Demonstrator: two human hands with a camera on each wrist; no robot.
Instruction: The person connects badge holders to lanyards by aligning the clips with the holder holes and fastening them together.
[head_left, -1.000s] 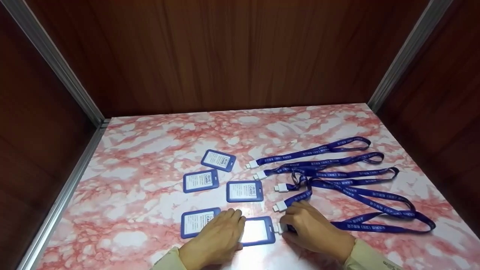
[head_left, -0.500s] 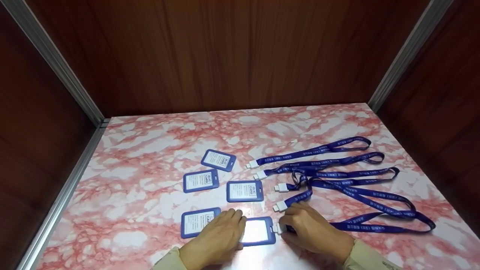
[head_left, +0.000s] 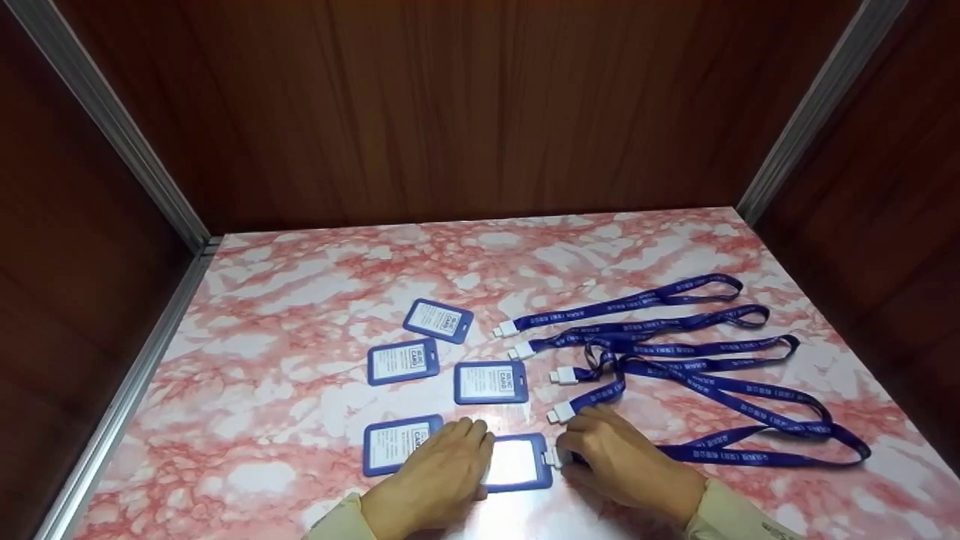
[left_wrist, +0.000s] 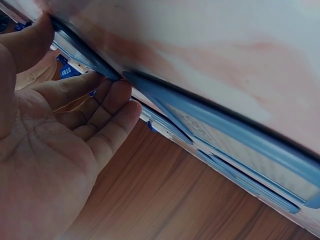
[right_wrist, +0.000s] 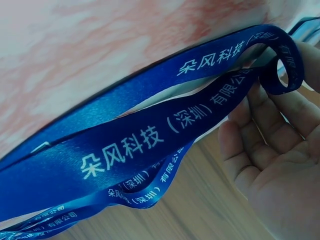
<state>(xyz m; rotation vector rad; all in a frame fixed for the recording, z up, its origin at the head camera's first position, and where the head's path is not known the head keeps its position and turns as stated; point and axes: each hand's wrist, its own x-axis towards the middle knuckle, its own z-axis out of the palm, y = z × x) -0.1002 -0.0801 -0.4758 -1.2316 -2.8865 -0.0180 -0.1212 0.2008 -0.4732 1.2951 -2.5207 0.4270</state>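
Note:
My left hand (head_left: 435, 474) grips a blue-framed badge holder (head_left: 545, 480) by its long edges, thumb on one side and fingers on the other. The holder lies flat, its window whitened by glare. At its slotted end, my right hand (head_left: 626, 461) pinches the white clip (head_left: 555, 457) of a blue lanyard (head_left: 780, 454). The clip's tip meets the slot; whether it is hooked through, I cannot tell. In the right wrist view, the printed lanyard strap (right_wrist: 145, 135) curls beside the fingers, which hide the clip. Partly under my left hand is another badge holder (head_left: 388, 448).
Farther back lie three more badge holders, an upper one (head_left: 438, 321), a left one (head_left: 403, 361) and a middle one (head_left: 491, 382). Several blue lanyards (head_left: 630, 306) stretch rightward, white clips facing left, some straps crossing. Brown panels (head_left: 480, 112) surround the red-and-white marbled table (head_left: 300, 300).
Since a second ago, the clip in my right hand has shifted slightly left, up to the holder's slot. My left hand keeps its grip in nearly the same place.

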